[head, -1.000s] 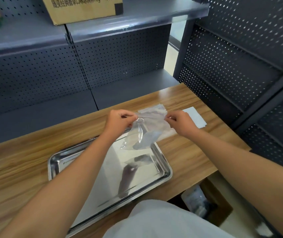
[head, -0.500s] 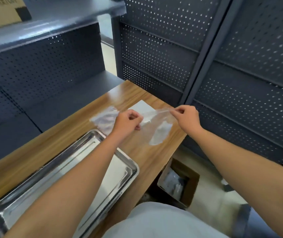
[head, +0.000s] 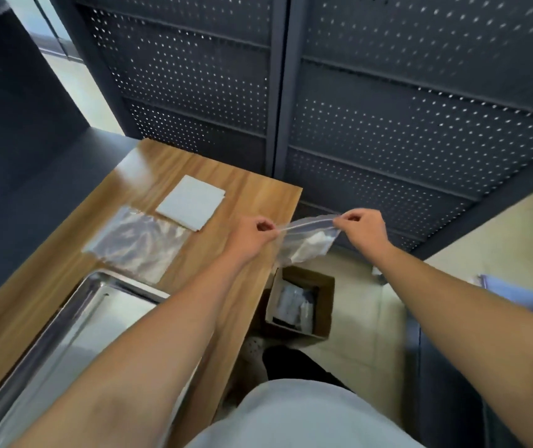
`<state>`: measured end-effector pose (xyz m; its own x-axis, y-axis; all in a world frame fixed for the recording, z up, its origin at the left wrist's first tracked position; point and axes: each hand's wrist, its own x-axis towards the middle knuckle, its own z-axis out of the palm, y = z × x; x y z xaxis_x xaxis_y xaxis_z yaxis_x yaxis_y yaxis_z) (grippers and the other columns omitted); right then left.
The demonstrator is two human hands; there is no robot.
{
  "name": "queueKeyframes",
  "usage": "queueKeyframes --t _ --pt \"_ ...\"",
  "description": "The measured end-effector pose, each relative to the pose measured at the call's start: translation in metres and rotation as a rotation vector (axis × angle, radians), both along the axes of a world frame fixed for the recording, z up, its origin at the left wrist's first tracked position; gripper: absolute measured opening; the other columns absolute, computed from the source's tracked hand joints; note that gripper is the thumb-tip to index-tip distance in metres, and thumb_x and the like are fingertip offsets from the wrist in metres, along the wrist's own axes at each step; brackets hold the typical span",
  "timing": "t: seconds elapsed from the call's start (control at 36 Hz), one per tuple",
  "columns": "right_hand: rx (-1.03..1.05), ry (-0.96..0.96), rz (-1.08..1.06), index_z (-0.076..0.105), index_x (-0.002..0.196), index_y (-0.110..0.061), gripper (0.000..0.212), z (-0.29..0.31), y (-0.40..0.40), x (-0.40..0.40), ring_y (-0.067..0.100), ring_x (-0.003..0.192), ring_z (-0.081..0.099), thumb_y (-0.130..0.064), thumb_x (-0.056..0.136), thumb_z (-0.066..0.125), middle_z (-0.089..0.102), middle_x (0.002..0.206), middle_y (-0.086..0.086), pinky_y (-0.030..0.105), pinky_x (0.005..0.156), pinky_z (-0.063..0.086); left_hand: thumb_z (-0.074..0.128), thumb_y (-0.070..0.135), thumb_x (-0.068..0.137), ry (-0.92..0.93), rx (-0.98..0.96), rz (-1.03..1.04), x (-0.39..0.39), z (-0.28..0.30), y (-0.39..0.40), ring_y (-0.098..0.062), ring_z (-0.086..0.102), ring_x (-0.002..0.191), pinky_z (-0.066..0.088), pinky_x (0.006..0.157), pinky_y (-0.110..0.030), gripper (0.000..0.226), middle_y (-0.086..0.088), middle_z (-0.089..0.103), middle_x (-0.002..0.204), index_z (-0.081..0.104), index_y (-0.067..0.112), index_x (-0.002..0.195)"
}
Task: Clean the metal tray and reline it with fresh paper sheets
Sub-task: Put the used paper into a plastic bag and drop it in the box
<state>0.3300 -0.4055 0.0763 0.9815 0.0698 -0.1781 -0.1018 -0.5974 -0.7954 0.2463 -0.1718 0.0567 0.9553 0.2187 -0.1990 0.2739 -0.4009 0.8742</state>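
A clear plastic bag (head: 307, 242) with something white crumpled inside hangs past the table's right edge, above the floor. My left hand (head: 254, 232) pinches its left top corner and my right hand (head: 363, 229) pinches its right top corner, stretching the opening between them. The shiny metal tray (head: 97, 305) lies bare on the wooden table (head: 258, 195) at the lower left, partly under my left forearm. A second clear plastic bag (head: 136, 244) lies flat beyond the tray. A small stack of white paper sheets (head: 191, 202) lies past it.
An open cardboard box (head: 304, 302) holding discarded wrappers stands on the floor right below the held bag. Dark perforated shelving panels (head: 388, 108) close in behind and to the right of the table. Pale items lie on the floor at far right.
Both hands have carried the bag from over the tray to the right, past the table edge and over the floor box. My view has swung right with them.
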Motion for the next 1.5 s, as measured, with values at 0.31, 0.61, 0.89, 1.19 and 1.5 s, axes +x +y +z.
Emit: queueKeyframes --t 0.31,0.61,0.89,1.19,1.5 --pt "-0.037 0.149 -0.112 0.076 0.081 -0.02 0.006 -0.059 -0.053 0.001 0.012 0.074 0.063 -0.025 0.084 0.074 0.071 0.078 -0.004 0.024 0.063 0.044 0.073 0.023 0.084 0.101 0.135 -0.144 0.03 -0.04 -0.047 -0.006 0.062 0.08 0.047 0.069 -0.021 0.001 0.007 0.069 0.084 0.074 0.023 0.084" --pt "-0.154 0.344 -0.132 0.074 0.092 -0.017 0.01 -0.106 -0.053 0.009 0.018 0.086 0.061 -0.018 0.083 0.072 0.068 0.092 -0.001 0.028 0.077 0.044 0.069 0.02 0.087 0.373 0.092 -0.156 0.039 -0.079 -0.056 -0.014 0.063 0.094 0.05 0.084 -0.027 0.02 0.001 0.069 0.102 0.072 0.015 0.106" --pt "-0.121 0.365 -0.058 0.071 0.071 -0.024 0.016 -0.11 -0.003 0.038 0.017 0.08 0.065 -0.015 0.084 0.066 0.07 0.08 -0.003 0.031 0.075 0.051 0.066 0.022 0.088 0.361 0.027 0.222 0.048 -0.081 0.012 -0.013 0.064 0.088 0.052 0.077 -0.029 0.007 0.005 0.07 0.092 0.072 0.025 0.091" --pt "-0.13 0.243 0.248 0.07 0.086 -0.023 0.009 -0.109 0.145 0.09 0.015 0.086 0.062 -0.026 0.09 0.062 0.067 0.09 -0.003 0.029 0.073 0.045 0.062 0.016 0.087 0.311 0.045 0.677 0.024 -0.056 0.161 -0.019 0.062 0.081 0.045 0.068 -0.026 0.008 -0.003 0.07 0.089 0.07 0.016 0.086" --pt "-0.178 0.181 0.493 0.051 0.134 -0.016 0.051 -0.12 0.291 0.108 0.025 0.118 0.052 -0.034 0.088 0.067 0.051 0.133 0.007 0.039 0.097 0.046 0.063 0.04 0.09 0.448 0.142 0.659 0.052 -0.076 0.237 -0.028 0.054 0.119 0.042 0.101 -0.037 0.041 -0.008 0.057 0.129 0.059 0.015 0.122"
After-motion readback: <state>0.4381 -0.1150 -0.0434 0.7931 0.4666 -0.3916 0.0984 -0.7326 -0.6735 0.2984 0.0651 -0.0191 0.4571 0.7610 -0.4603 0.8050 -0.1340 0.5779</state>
